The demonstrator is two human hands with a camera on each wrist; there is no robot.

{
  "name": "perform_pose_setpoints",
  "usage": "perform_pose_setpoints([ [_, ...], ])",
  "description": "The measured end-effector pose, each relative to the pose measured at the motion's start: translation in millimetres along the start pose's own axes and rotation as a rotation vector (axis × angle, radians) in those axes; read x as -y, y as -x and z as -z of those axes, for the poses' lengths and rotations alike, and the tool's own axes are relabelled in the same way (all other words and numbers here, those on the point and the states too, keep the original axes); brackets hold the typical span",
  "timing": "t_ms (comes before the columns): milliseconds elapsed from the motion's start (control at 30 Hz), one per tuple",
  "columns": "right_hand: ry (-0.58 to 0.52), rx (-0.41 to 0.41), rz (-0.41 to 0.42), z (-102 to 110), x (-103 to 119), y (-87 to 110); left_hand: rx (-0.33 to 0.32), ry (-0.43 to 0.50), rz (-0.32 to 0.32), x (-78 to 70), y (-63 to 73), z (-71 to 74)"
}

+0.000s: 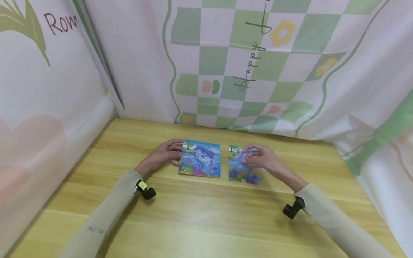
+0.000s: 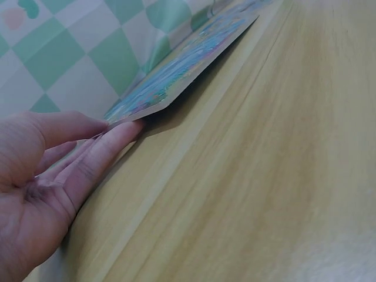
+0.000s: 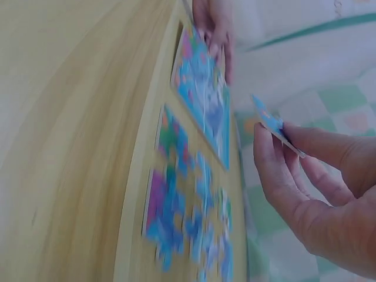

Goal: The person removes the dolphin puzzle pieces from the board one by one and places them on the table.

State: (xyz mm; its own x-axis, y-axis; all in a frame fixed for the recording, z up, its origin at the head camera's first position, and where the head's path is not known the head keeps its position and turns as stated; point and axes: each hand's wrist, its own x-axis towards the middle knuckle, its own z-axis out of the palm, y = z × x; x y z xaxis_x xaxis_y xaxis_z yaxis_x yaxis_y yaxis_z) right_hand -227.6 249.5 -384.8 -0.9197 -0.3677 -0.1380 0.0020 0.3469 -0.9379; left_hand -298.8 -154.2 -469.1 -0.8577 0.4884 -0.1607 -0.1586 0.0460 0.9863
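Observation:
On the left, my left hand [image 1: 164, 154] pinches the left edge of a picture card [image 1: 201, 161] showing a dolphin, sea and palm tree. In the left wrist view the thumb lies along the card's edge [image 2: 182, 76] with fingers beneath, and that edge is tilted up off the table. My right hand [image 1: 262, 157] hovers over loose jigsaw pieces [image 1: 235, 175] to the right of the card. Between its thumb and fingertips is one blue puzzle piece [image 3: 271, 124], raised above the others in the right wrist view. Part of the pieces is hidden under this hand.
The wooden table [image 1: 193, 215] runs back to a checked green and white cloth [image 1: 245, 64]. Another white cloth [image 1: 64, 93] hangs along the left side. Small black cameras [image 1: 292, 209] are strapped at both wrists over beige sleeves.

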Motion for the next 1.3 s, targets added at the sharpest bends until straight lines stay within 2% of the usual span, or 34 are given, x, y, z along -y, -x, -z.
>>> perform_pose_setpoints([
  [300, 0.022, -0.061, -0.036, 36, -22, 31.2, 0.001, 0.021, -0.003, 1.6, -1.6, 0.6],
  [567, 0.044, -0.059, -0.119, 51, -42, 53.5, 0.02, 0.023, -0.008, 4.9, -1.3, 1.9],
  [700, 0.084, -0.081, -0.152, 51, -50, 56.9, 0.022, 0.017, -0.021, 4.0, 0.4, 0.2],
  [833, 0.136, -0.1, -0.135, 50, -56, 56.8, 0.021, 0.014, -0.026, 1.5, 1.7, -0.6],
  [933, 0.21, -0.128, -0.13, 48, -60, 57.5, 0.013, 0.016, -0.019, 1.4, 0.9, -1.1],
  [1100, 0.344, -0.189, -0.187, 43, -59, 59.5, -0.001, 0.005, -0.001, 1.6, -1.8, -3.7],
  [1200, 0.409, -0.214, -0.188, 40, -58, 60.4, -0.026, -0.01, 0.018, -0.5, -2.0, -7.3],
  [1300, 0.444, -0.216, -0.164, 36, -60, 59.5, -0.09, -0.042, 0.054, -5.4, -0.4, -12.9],
])
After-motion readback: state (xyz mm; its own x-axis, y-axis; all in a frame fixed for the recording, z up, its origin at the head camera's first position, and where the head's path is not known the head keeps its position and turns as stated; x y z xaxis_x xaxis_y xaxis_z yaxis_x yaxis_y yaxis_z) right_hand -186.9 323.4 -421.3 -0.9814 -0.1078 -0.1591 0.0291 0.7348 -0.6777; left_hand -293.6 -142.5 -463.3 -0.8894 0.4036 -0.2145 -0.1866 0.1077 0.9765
